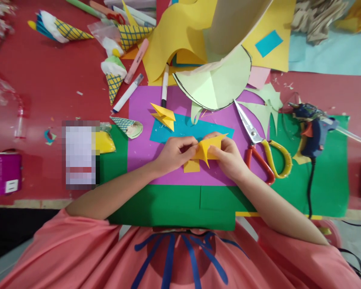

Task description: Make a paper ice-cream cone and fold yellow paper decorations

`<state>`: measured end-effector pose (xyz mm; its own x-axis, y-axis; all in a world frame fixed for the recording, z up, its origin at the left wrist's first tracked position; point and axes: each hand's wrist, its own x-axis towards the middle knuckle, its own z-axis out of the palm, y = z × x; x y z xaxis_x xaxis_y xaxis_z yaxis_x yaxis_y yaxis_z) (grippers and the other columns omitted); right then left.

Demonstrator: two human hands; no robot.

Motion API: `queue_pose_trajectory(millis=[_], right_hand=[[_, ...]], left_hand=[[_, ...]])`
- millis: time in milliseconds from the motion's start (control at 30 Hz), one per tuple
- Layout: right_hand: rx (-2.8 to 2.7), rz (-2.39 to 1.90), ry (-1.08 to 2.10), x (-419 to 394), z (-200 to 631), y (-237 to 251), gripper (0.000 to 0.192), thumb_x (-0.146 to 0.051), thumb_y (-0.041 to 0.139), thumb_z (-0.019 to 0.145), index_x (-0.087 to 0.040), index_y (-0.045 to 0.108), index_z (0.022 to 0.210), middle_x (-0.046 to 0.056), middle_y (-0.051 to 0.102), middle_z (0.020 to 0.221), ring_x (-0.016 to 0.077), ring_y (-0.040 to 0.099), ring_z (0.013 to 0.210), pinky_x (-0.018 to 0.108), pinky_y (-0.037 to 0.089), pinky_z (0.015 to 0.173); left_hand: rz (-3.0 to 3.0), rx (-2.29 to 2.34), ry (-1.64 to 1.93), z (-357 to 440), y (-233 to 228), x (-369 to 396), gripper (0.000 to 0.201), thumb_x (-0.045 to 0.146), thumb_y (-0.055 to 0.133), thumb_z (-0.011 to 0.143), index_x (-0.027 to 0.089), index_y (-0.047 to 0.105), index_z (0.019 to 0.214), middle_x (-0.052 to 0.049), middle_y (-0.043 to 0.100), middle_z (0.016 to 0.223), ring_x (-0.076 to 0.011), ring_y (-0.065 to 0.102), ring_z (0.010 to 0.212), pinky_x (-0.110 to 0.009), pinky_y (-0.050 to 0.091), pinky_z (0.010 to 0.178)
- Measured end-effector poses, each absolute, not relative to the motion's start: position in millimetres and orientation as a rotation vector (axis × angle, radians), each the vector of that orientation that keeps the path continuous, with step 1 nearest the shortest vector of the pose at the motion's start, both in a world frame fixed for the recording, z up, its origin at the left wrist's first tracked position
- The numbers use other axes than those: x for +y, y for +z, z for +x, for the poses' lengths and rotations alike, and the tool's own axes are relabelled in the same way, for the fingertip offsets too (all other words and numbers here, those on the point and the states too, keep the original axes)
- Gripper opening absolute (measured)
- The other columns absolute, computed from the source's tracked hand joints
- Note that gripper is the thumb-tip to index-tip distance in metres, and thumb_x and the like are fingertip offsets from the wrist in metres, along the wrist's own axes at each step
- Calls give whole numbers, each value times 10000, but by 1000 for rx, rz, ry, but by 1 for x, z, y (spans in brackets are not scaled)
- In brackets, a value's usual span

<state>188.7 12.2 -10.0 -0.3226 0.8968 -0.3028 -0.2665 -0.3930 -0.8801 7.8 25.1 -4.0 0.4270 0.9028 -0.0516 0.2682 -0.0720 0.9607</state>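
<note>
Between my two hands is a piece of folded yellow paper (pixel 209 147), creased into points. My left hand (pixel 178 152) pinches its left edge with thumb and fingertips. On its right side, my right hand (pixel 228 154) grips it, the thumb pressed on the front. Below it a small yellow paper piece (pixel 191 165) lies on the purple sheet (pixel 162 170). Another folded yellow paper shape (pixel 164 117) rests just beyond, partly over a blue paper strip (pixel 186 127). Scissors (pixel 254 136) with red and yellow handles lie beside my right hand, blades apart.
A glue gun (pixel 314 134) sits on green paper at the right, its cord running toward me. Pale green cut paper (pixel 216 86) lies beyond my hands. Paper ice cream cones (pixel 114 78) and markers (pixel 128 93) are at the far left. A yellow packet (pixel 105 142) lies left.
</note>
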Motion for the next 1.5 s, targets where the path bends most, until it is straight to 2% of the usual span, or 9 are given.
queue_pose_trajectory(millis=[300,500,767,900,1033,1133,1233,1333,1500], right_hand=[[-1171,-1131,1677,18,189,-3,77,-217,695,756,-193,648,812,-12,633,798,99,579,693,245,469,651],[-1304,-1032,1673,24,198,-2,222,-124,674,715,-205,691,921,-5,693,886,121,650,792,246,524,695],[-1284,-1002,1731,25,198,-1,135,-141,706,725,-185,690,851,-1,702,822,116,660,741,237,534,667],[-1207,-1005,1724,23,197,-2,120,-144,709,719,-182,658,821,-18,664,775,98,626,686,223,505,627],[-1167,-1141,1575,23,197,-2,83,-147,668,748,-196,637,809,-32,636,746,91,585,652,224,465,602],[-1137,-1220,1492,23,197,-2,69,-164,667,756,-201,625,797,-36,626,728,89,564,625,225,438,573],[-1121,-1259,1456,23,195,-2,83,-171,678,745,-200,614,788,-38,626,721,94,573,628,225,439,567],[-1138,-1273,1419,22,194,-3,89,-175,678,739,-199,605,782,-37,627,713,99,587,638,229,453,572],[-1171,-1293,1364,21,194,-4,98,-188,679,741,-203,596,791,-36,625,701,110,591,639,235,463,559]], left_hand=[[1640,1030,724,9,-5,25,351,387,529,889,161,532,621,45,472,524,-55,394,480,-177,287,449],[1714,986,740,9,-7,24,319,306,504,884,160,488,600,62,414,502,-41,346,454,-165,246,430],[1650,975,693,9,-6,24,354,334,557,855,162,464,560,69,386,483,-39,311,442,-181,221,423],[1648,1022,703,8,-5,24,378,392,480,920,159,533,627,44,482,540,-56,412,491,-187,301,465],[1459,939,755,4,-5,24,478,531,339,972,163,632,886,-4,624,690,-85,570,591,-198,449,563],[1354,913,753,4,-6,23,488,606,505,880,168,609,1069,-37,698,839,-105,643,674,-206,516,616],[1383,995,748,7,-7,22,427,507,644,825,170,590,1081,-47,717,918,-105,667,714,-203,544,651],[1386,1001,741,9,-6,22,333,464,564,892,163,590,1033,-35,714,859,-90,676,666,-192,553,635],[1361,982,760,9,-4,24,339,467,521,922,149,606,1003,6,664,671,-84,674,603,-164,548,588]])
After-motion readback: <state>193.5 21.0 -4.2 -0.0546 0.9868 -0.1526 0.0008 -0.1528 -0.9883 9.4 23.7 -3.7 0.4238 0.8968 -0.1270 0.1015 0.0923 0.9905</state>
